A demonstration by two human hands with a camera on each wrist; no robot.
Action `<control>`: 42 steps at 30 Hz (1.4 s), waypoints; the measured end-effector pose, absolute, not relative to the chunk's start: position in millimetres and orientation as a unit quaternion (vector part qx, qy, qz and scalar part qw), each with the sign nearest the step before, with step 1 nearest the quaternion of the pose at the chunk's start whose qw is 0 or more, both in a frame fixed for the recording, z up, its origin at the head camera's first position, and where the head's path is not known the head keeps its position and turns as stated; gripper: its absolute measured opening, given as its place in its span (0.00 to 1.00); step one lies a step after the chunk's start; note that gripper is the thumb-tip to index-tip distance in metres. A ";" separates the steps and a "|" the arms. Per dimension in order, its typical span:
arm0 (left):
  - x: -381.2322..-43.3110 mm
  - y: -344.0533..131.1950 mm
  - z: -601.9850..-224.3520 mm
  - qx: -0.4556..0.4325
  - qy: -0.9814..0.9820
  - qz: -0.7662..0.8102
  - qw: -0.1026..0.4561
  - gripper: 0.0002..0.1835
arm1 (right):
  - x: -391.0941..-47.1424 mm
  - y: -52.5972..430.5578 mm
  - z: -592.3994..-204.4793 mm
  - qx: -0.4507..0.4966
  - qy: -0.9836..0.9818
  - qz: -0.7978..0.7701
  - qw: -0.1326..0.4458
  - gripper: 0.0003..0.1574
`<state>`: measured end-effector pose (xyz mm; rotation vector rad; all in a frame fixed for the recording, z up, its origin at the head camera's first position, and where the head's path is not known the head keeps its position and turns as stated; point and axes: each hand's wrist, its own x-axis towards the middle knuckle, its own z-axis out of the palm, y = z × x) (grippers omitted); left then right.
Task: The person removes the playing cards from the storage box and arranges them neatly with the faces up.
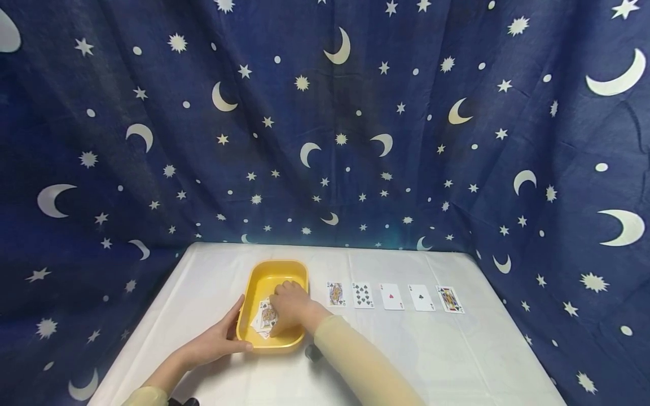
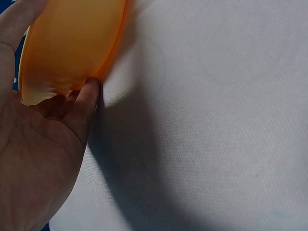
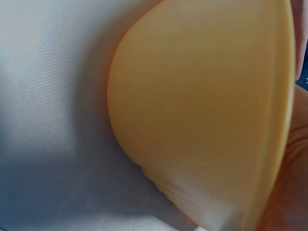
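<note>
My left hand (image 1: 215, 340) grips the near left corner of a yellow plastic tub (image 1: 271, 348), thumb along the near rim and fingers against the left wall. In the left wrist view the fingertips (image 2: 90, 86) press low on the tub's outer side. My right hand (image 1: 293, 309) reaches down inside the tub, over loose playing cards (image 1: 267, 317), a face card on top. Its thumb lies by that card; the other fingers bend toward the tub's floor, and I cannot tell whether they hold a card. In the right wrist view the tub's wall (image 3: 202, 96) hides most of this hand.
Right of the tub, several face-up cards lie in a row on the white-covered table (image 1: 406, 355): a face card (image 1: 336, 294), a black ten (image 1: 363, 295), an ace of hearts (image 1: 392, 297), an ace of clubs (image 1: 421, 298) and another face card (image 1: 450, 299). A blue star-patterned curtain (image 1: 325, 124) surrounds the table.
</note>
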<state>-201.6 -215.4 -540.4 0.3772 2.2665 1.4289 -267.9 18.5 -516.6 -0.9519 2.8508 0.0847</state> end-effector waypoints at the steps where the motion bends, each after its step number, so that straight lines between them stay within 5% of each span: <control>1: -202.0 -215.3 -540.6 0.135 0.818 0.516 0.217 0.66 | -267.8 18.7 -516.2 -0.313 0.947 0.026 0.071 0.49; 32: -203.2 -210.9 -539.1 0.141 0.821 0.510 0.216 0.65 | -266.3 16.3 -510.7 -0.291 0.952 -0.017 0.095 0.43; 42: -200.2 -214.0 -538.3 0.132 0.823 0.509 0.216 0.65 | -267.7 28.3 -503.3 -0.331 0.942 -0.026 0.054 0.52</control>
